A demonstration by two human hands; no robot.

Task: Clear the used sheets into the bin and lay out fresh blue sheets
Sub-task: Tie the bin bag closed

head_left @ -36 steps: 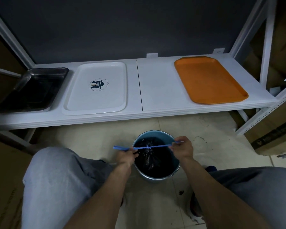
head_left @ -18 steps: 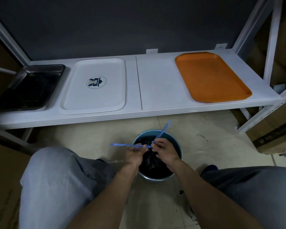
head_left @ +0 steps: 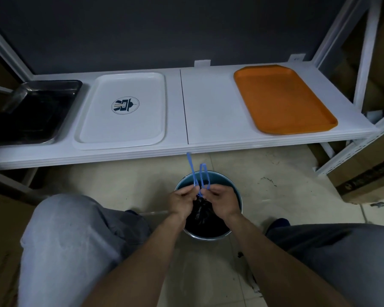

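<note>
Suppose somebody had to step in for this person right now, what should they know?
Left hand and right hand pinch the blue drawstring of the black bag in the bin, apparently mid-knot.
Black tray, white tray and orange tray lie bare on the shelf.
Done: no used sheets on the trays.
Left: finish the tie, then lay fresh blue sheets; none are in view.
</note>
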